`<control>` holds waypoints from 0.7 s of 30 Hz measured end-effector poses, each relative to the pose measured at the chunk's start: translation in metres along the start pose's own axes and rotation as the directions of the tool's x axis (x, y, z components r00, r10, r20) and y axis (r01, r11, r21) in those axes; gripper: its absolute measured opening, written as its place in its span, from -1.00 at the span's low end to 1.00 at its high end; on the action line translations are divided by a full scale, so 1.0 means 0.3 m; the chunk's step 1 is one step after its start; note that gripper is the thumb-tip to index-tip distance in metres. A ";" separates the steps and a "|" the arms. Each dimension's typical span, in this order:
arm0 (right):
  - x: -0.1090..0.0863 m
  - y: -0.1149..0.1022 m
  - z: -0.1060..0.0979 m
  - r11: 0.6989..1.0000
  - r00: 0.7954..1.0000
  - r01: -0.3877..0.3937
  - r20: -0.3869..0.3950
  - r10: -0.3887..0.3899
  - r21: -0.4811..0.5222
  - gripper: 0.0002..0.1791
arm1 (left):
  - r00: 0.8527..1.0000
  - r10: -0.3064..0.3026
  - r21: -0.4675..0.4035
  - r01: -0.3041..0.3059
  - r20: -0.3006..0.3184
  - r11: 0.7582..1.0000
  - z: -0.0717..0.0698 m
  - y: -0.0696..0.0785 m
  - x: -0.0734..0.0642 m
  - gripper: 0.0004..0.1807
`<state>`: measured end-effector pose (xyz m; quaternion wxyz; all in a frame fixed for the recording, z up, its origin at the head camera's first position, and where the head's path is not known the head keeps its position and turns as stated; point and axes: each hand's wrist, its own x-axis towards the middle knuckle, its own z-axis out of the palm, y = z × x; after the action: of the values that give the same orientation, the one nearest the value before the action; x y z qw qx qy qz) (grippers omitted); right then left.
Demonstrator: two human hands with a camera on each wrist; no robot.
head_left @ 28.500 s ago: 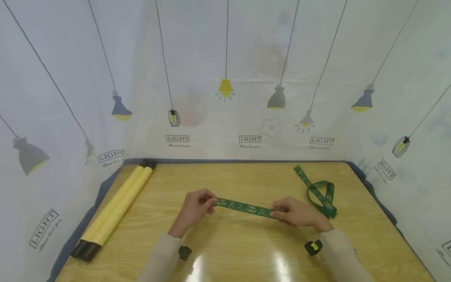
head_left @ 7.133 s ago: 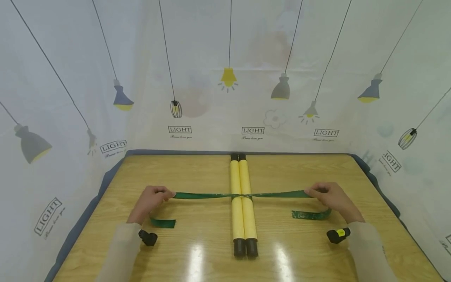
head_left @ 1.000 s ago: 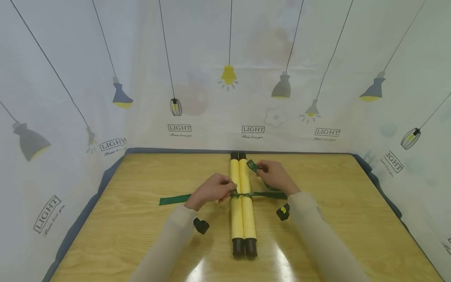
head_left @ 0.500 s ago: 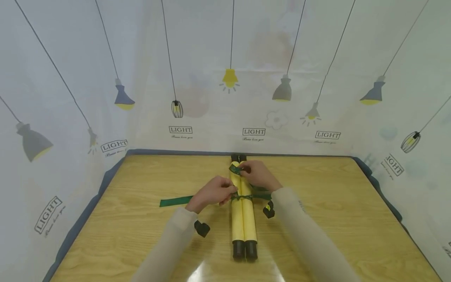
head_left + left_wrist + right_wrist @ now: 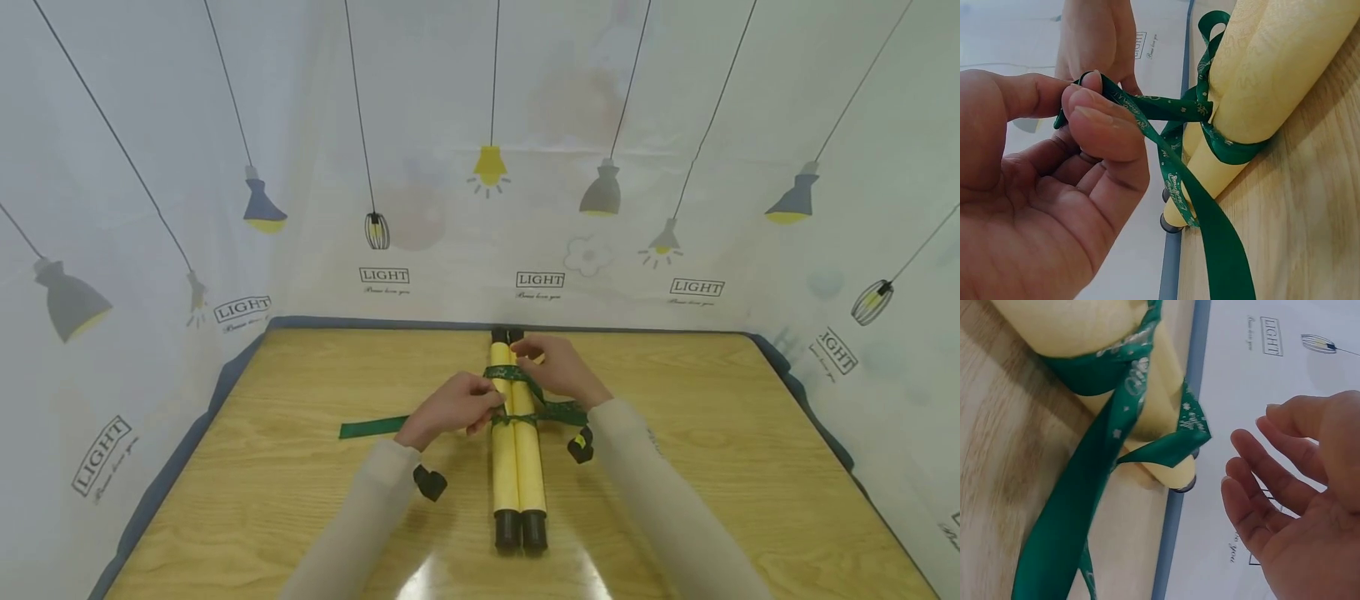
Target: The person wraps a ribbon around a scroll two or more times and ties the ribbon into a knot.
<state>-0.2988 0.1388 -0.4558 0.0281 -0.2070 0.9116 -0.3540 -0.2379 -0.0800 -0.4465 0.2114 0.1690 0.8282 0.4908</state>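
Note:
Two yellow rolls (image 5: 519,475) with black end caps (image 5: 507,530) lie side by side on the wooden table. A patterned green ribbon (image 5: 373,427) goes round their middle and crosses on top. Its left tail lies flat, while its right part drapes across the rolls nearer their far ends. My left hand (image 5: 454,408) pinches a folded loop of the ribbon (image 5: 1166,107) between thumb and fingers, just above the crossing. Over the far part of the rolls is my right hand (image 5: 558,367). In the right wrist view its fingers (image 5: 1266,481) are loosely bent, apart from the ribbon, holding nothing.
The wooden table (image 5: 300,508) extends to both sides of the rolls. White sheeting (image 5: 450,100) printed with lamps stands behind and beside it, with a blue band (image 5: 390,323) along the table's back edge. Black wrist cameras (image 5: 430,482) hang by both forearms.
Earlier the rolls came from the left to the middle and were tied round with ribbon. Since half a second ago, my right hand has released the ribbon end, which now lies across the rolls.

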 end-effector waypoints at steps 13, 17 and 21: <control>-0.086 -0.060 -0.025 0.988 0.987 0.144 0.070 -0.147 0.048 -0.70 | 1.000 -0.016 0.002 0.016 -0.011 1.000 -0.005 -0.004 0.011 -0.58; -0.127 -0.077 -0.019 0.980 0.973 0.179 0.133 -0.189 0.084 -0.69 | 1.000 -0.020 0.005 0.020 -0.015 1.000 -0.003 -0.001 0.013 -0.58; -0.154 -0.090 -0.001 0.971 0.961 0.215 0.152 -0.229 0.107 -0.69 | 1.000 -0.015 0.010 0.015 -0.018 1.000 0.000 -0.002 0.014 -0.57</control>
<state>-0.2472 0.1395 -0.4422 0.0719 -0.3348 0.8606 -0.3770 -0.2415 -0.0782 -0.4477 0.2068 0.1594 0.8339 0.4863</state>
